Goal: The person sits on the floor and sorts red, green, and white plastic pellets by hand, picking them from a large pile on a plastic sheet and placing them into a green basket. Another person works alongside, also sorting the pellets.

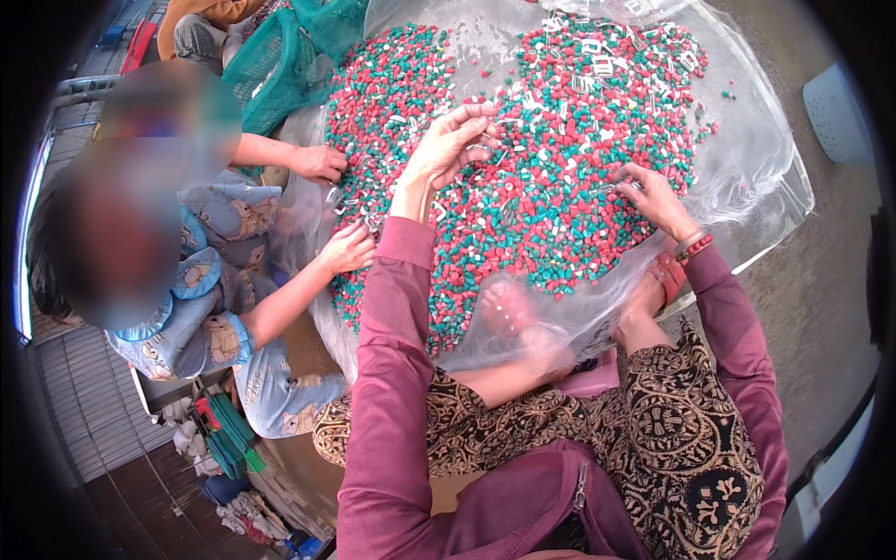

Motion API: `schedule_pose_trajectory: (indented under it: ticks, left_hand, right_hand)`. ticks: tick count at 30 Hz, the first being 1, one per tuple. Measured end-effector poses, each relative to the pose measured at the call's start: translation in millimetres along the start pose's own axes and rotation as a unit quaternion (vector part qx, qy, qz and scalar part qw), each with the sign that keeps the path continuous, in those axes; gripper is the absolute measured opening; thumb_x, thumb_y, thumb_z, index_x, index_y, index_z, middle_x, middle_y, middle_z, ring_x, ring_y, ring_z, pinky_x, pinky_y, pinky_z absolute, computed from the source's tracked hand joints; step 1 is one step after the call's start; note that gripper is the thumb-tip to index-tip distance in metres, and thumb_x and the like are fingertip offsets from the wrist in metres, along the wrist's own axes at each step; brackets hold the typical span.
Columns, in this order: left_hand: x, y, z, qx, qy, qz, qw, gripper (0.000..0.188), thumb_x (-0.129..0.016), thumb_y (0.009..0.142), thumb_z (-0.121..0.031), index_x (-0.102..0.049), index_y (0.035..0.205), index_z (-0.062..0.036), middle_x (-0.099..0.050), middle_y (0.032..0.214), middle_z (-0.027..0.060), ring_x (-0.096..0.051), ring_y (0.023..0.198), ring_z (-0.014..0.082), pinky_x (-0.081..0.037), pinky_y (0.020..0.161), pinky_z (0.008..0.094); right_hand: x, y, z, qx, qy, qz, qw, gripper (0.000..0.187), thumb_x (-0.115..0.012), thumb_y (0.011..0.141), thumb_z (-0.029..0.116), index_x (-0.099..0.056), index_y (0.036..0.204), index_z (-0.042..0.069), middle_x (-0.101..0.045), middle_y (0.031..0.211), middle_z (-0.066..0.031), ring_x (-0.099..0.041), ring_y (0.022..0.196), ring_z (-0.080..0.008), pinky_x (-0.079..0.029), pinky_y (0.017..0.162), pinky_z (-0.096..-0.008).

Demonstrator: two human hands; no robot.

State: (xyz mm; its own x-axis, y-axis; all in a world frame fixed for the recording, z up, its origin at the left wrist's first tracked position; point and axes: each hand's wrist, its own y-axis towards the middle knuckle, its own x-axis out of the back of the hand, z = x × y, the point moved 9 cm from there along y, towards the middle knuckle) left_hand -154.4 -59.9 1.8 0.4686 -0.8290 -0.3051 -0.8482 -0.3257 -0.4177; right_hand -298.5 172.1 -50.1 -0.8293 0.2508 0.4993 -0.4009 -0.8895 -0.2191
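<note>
**Small pieces, loose sheet: where this can slip**

Your left hand (pixel 448 149) hovers over the middle of the heap of red, green and white beads (pixel 551 177), fingers (pixel 481 117) curled nearly closed around a small white piece (pixel 481 147); pinch too lightly and it drops back into the heap and is lost among the others. Your right hand (pixel 658 196) rests at the heap's near right edge, fingertips buried in beads, so you cannot tell what it grips. The heap lies on a clear plastic sheet (pixel 756 177) that sags over your feet; tug it and beads roll off. Another person's hands (pixel 322 163) work the heap's left edge, near enough to bump yours.
</note>
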Motion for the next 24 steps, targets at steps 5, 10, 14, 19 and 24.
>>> schedule_pose_trajectory:
  ticks: [5, 10, 14, 19, 24]
  left_hand:
    - [24, 18, 45, 0.083, 0.322, -0.099, 0.938, 0.034, -0.057, 0.092, -0.027, -0.053, 0.113, -0.0012, -0.063, 0.091, 0.0097, -0.062, 0.085, 0.0217, -0.05, 0.07, 0.037]
    - [4, 27, 76, -0.009, 0.71, -0.198, 0.676, 0.025, -0.051, 0.088, -0.018, -0.055, 0.099, 0.0038, -0.064, 0.086, 0.0242, -0.063, 0.085, 0.0411, -0.049, 0.077, 0.0489]
    - [-7, 34, 69, -0.008, 0.681, -0.159, 0.714, 0.025, -0.053, 0.086, -0.021, -0.058, 0.093, 0.0024, -0.064, 0.084, 0.0242, -0.064, 0.083, 0.0386, -0.049, 0.077, 0.0485]
    - [38, 7, 15, -0.025, 0.607, -0.211, 0.766, 0.038, -0.065, 0.081, -0.042, -0.065, 0.085, -0.0036, -0.066, 0.076, 0.0174, -0.065, 0.078, 0.0318, -0.049, 0.071, 0.0419]
    - [10, 11, 52, -0.028, 0.713, -0.187, 0.675, 0.037, -0.068, 0.078, -0.042, -0.067, 0.084, -0.0057, -0.066, 0.084, 0.0162, -0.065, 0.08, 0.0337, -0.05, 0.074, 0.0446]
  right_hand:
    - [-31, -9, -7, 0.048, -0.241, -0.031, 0.969, 0.021, -0.05, 0.091, 0.017, -0.046, 0.11, 0.009, -0.063, 0.079, -0.0174, -0.063, 0.076, -0.0334, -0.05, 0.062, -0.0457]
    - [-54, -16, 0, 0.071, -0.365, 0.019, 0.928, 0.02, -0.049, 0.085, 0.008, -0.051, 0.105, 0.007, -0.064, 0.079, -0.013, -0.065, 0.071, -0.0295, -0.052, 0.058, -0.0411]
    - [-38, -13, -9, 0.065, -0.174, -0.035, 0.982, 0.018, -0.056, 0.085, 0.013, -0.054, 0.1, 0.003, -0.063, 0.077, -0.0093, -0.063, 0.066, -0.0236, -0.049, 0.056, -0.0387]
    - [-19, -26, 18, -0.14, 0.471, 0.066, 0.868, 0.017, -0.055, 0.093, 0.024, -0.052, 0.093, 0.007, -0.045, 0.063, 0.0036, -0.041, 0.047, -0.0047, -0.028, 0.037, -0.0197]
    - [-4, -40, 93, -0.021, 0.628, 0.132, 0.766, 0.016, -0.05, 0.097, 0.024, -0.049, 0.097, 0.008, -0.045, 0.066, 0.002, -0.042, 0.049, -0.0045, -0.025, 0.034, -0.0152]
